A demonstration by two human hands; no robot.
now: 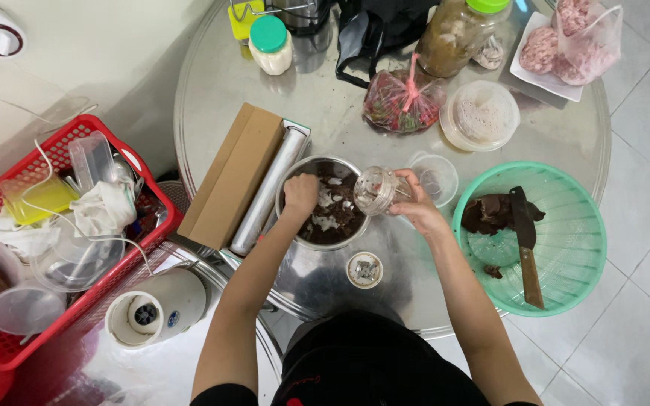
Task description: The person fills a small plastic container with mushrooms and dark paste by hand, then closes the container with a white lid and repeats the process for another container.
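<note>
My left hand (300, 194) reaches into a steel bowl (290, 174) of dark chopped meat with white bits, fingers closed down in the mix. My right hand (414, 204) holds a small clear plastic chopper cup (375, 189), tipped on its side over the bowl's right rim. A small round lid (364, 270) lies on the steel table just below the bowl. An empty clear cup (435, 177) stands right behind my right hand.
A green basket (573, 248) at right holds dark liver and a cleaver (524, 240). A foil roll in an open cardboard box (238, 177) lies left of the bowl. Jars, a red bag (402, 100) and a lidded tub stand behind. A red crate (9, 346) of plastic containers sits left.
</note>
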